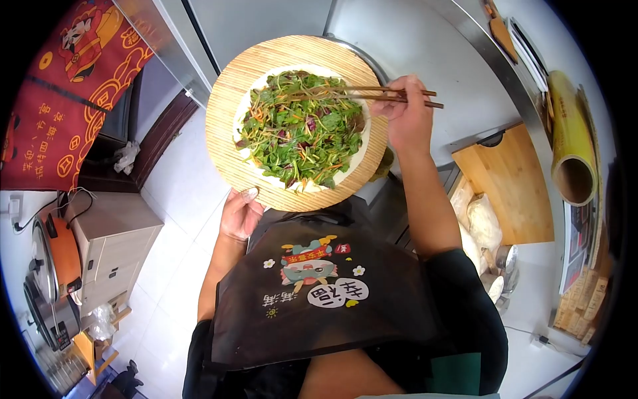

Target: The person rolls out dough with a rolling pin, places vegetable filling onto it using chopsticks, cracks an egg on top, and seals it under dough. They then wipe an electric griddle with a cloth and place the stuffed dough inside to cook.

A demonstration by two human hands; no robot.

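Observation:
My left hand (240, 214) is closed on the near left edge of a round slatted wooden board (222, 113), holding it up in front of my apron. In my right hand (407, 112) is a pair of dark brown chopsticks (359, 94), pointing left with their tips among the vegetables. Shredded green leaves with orange and purple strips (302, 139) are spread over a pale round base (359, 161) on the board. Whether that base is a dough sheet or a plate, I cannot tell. My fingers under the board are hidden.
To the right lie a wooden cutting board (508, 179) and bagged items (484, 223). A yellow tube (573, 146) stands farther right. On the left are a cabinet (113, 246), an orange and black cooking appliance (63, 249) and a red printed curtain (63, 113).

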